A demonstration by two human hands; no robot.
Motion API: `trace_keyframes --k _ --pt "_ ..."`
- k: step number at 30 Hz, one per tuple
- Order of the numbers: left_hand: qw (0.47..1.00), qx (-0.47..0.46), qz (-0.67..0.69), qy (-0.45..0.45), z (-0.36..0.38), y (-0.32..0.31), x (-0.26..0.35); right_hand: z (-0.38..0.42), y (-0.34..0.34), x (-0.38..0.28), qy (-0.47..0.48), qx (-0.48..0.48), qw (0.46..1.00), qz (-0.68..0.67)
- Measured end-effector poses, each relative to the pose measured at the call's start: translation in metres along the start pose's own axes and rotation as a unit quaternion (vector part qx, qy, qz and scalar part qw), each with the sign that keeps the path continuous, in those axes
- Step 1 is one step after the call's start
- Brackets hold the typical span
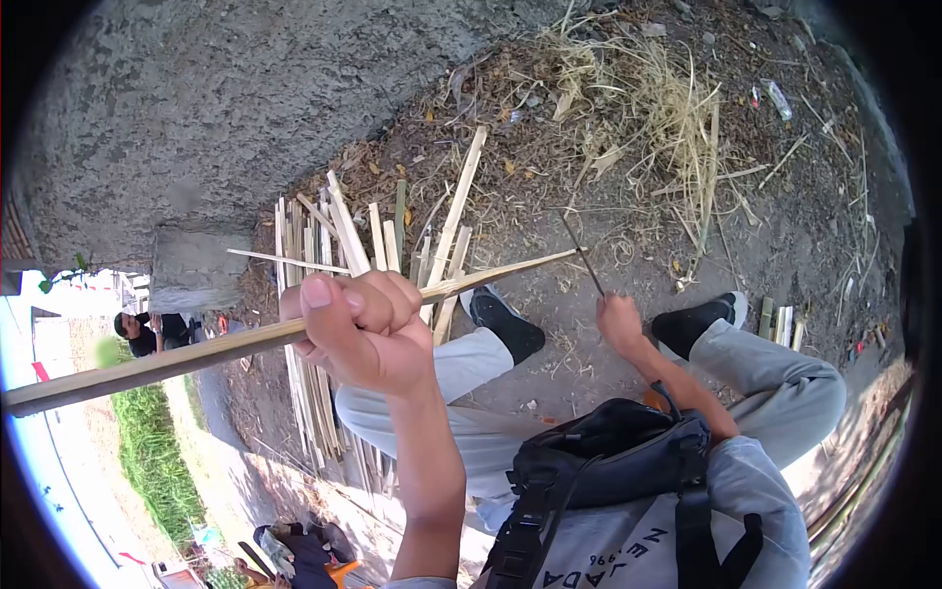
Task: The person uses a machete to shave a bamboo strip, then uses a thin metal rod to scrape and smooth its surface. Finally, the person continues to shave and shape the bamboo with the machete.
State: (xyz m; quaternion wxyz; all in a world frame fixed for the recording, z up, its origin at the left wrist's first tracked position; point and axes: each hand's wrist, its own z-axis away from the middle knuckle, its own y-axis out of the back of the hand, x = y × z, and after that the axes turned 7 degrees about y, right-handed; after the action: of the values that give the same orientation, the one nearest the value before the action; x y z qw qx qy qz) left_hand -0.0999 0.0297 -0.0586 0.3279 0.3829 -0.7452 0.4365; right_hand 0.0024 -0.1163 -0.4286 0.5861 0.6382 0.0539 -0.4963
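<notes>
My left hand (368,329) is closed in a fist around a long bamboo strip (196,355). The strip runs from the left edge of the view, through the fist, to a narrow end near the middle. My right hand (618,322), lower and farther off, grips a thin dark knife (591,270). Its blade meets the far end of the strip, crossing it. Fingers hide the knife's handle. Below the strip is my dark shoe (502,324), and the other shoe (699,324) is right of my right hand.
Split bamboo strips (314,393) lie piled at left, beside a concrete wall (255,108). Pale shavings (667,108) are heaped on the dirt ground. A black bag (608,461) hangs on my chest. One person (162,332) sits at far left, another (304,555) at bottom left.
</notes>
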Motion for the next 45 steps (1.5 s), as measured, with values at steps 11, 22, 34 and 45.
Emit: trace_keyframes --k 11,22,34,45 --pt "1.000 -0.013 0.024 0.010 -0.016 0.016 0.001 0.005 -0.017 -0.008 0.040 0.053 0.997 -0.039" --pt "0.999 0.027 -0.029 0.015 -0.015 0.020 0.003 0.016 0.023 -0.097 0.095 0.062 0.987 -0.118" --pt "0.998 0.046 -0.036 0.009 -0.009 0.033 0.006 0.010 0.079 -0.117 0.124 0.010 0.985 -0.120" --pt "0.999 0.005 -0.018 -0.039 0.010 0.016 0.002 -0.003 0.046 -0.041 0.019 -0.055 0.997 -0.055"
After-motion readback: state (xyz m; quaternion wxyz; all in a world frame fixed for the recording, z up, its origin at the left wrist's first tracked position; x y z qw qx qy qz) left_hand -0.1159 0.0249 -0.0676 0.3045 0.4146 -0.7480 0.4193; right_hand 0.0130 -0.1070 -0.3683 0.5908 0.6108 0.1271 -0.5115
